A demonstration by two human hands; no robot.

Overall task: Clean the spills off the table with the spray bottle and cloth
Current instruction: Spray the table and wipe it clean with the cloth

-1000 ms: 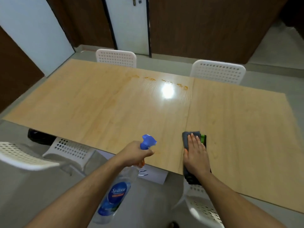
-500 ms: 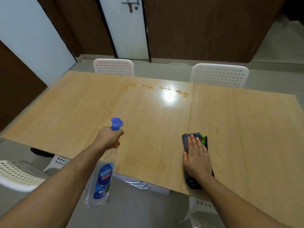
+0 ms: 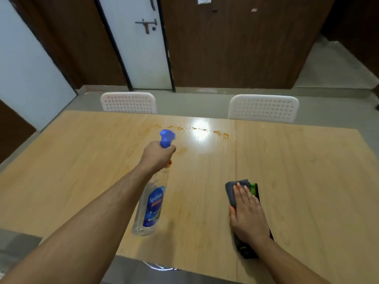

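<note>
The spills (image 3: 196, 131) form a broken orange line in the upper centre of the frame, near the far edge of the wooden table (image 3: 307, 171), partly washed out by a bright ceiling-light reflection. A fainter orange patch lies just below the line, near frame centre.

The spray bottle (image 3: 150, 203) is a clear bottle with a blue label and blue trigger head. It is raised above the table at frame centre, nozzle pointing toward the spill line. The left hand (image 3: 158, 156) is wrapped tightly around the bottle neck, just under the trigger head.

The cloth (image 3: 232, 191) is a folded grey cloth at lower right of centre, lying on the table. The right hand (image 3: 246, 214) rests flat on it, fingers straight and together. A dark object with a green edge shows beside the cloth; its nature cannot be determined.

Step in hand, as judged: aiming the bottle before spraying. The next move calls for squeezing the trigger over the spills, then bringing the cloth forward to wipe.

The table shows a seam right of centre. Two white perforated chairs (image 3: 263, 108) stand at its far side. Behind are a grey floor, dark wood panelling and a white door (image 3: 135, 48) with a latch.
</note>
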